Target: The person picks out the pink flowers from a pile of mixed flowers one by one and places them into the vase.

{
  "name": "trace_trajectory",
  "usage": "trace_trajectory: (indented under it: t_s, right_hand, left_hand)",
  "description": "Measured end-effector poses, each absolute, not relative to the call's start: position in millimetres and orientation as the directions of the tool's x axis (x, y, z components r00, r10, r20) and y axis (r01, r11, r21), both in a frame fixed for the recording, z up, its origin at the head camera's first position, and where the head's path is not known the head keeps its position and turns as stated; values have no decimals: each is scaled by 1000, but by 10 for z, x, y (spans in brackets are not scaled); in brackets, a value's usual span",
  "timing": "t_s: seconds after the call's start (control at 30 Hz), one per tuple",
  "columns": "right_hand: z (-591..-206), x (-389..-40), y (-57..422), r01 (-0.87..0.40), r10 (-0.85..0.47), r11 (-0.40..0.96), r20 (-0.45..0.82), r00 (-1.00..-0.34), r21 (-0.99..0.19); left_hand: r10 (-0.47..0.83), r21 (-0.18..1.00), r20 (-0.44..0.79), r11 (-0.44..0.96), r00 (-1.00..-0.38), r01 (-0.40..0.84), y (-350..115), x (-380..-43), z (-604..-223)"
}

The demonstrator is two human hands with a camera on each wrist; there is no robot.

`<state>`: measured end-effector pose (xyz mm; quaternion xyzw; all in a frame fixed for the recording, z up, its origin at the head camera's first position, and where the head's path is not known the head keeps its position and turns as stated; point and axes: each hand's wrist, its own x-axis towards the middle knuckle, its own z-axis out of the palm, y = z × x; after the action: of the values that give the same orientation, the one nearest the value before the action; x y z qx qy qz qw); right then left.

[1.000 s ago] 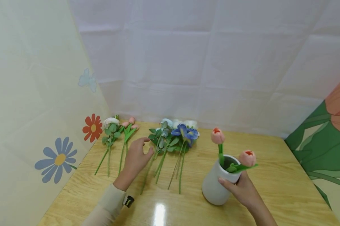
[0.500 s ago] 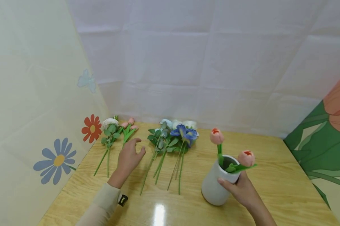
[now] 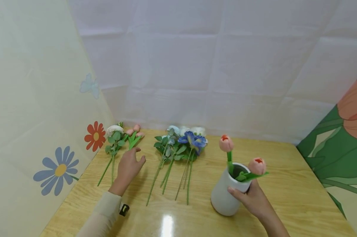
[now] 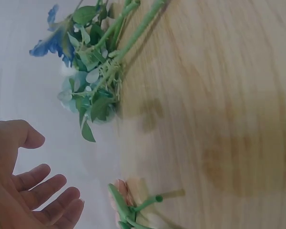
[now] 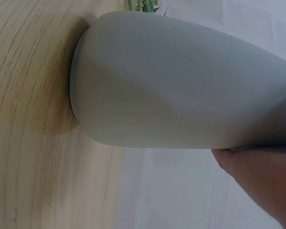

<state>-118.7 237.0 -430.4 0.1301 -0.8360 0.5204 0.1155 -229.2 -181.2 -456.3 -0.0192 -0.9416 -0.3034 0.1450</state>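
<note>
My left hand (image 3: 128,168) hovers over the stems of the pink tulips (image 3: 134,134) at the left, fingers loosely bent and holding nothing. In the left wrist view, the same hand (image 4: 35,186) has its thumb apart from the fingers, with green tulip leaves (image 4: 126,210) beyond it. At the right, my right hand (image 3: 255,199) grips a white vase (image 3: 225,194) near the rim, thumb on the front and the other fingers hidden behind. Two pink tulips (image 3: 226,143) stand in the vase, one leaning right. The vase (image 5: 171,81) fills much of the right wrist view, its base at the tabletop.
White flowers with green leaves (image 3: 115,135) lie at the far left of the wooden table (image 3: 285,177). A bunch of light-blue and white flowers with a blue flower (image 3: 193,140) lies mid-table, stems toward me. A pale cloth (image 3: 172,65) hangs behind, with printed side panels (image 3: 48,108) left and right.
My left hand has moved left, away from the middle bunch and over to the pink tulip stems. My right hand keeps its hold on the vase.
</note>
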Motion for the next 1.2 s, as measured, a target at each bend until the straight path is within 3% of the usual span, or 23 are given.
trace_trajectory:
  t_s: [1.2]
  right_hand:
    - [-4272, -1165, 2366, -264, -87, 446, 253, -964, -855]
  left_hand:
    - [-169, 571, 180, 820, -969, -37, -2246, -2484, -4789]
